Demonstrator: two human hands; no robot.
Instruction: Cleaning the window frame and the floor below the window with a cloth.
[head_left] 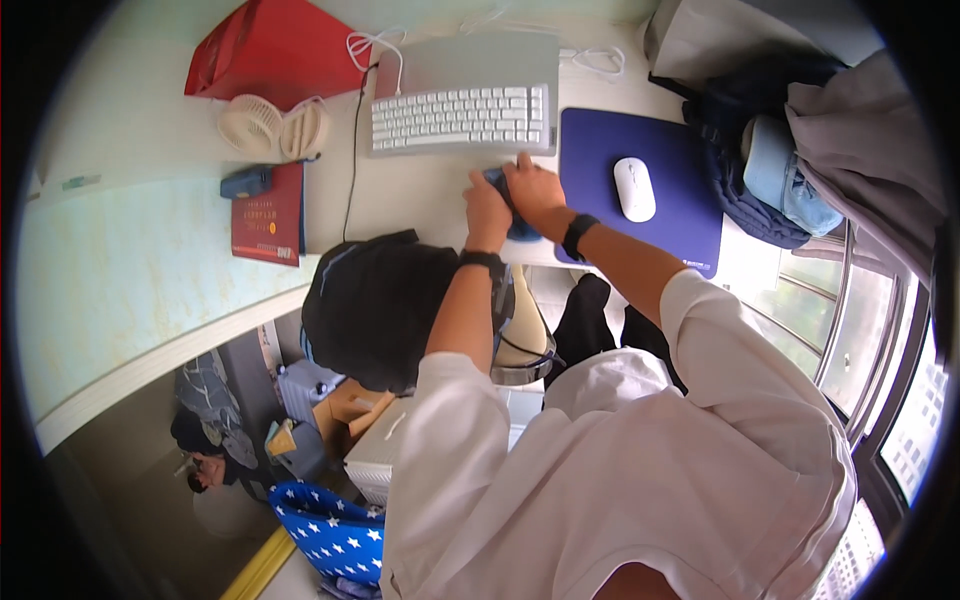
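Note:
Both my hands are together at the desk's near edge, just below a white keyboard (460, 117). My left hand (487, 212) is closed on the left side of a dark blue, soft-looking cloth (522, 231). From the right, my right hand (537, 197) grips the same cloth, its fingers bent over the top. Much of the cloth is hidden under my hands, so its full shape cannot be made out. A dark band is on each wrist. To the right of my right hand, a white mouse (634, 190) rests on a dark blue mouse pad (590, 150).
A black bag (375, 310) stands by my left forearm. Left on the desk are a red bag (280, 55), a small beige fan (250, 123) and a dark red booklet (268, 225). Clothes (860, 130) are piled at the right. Another person (207, 470) is at lower left.

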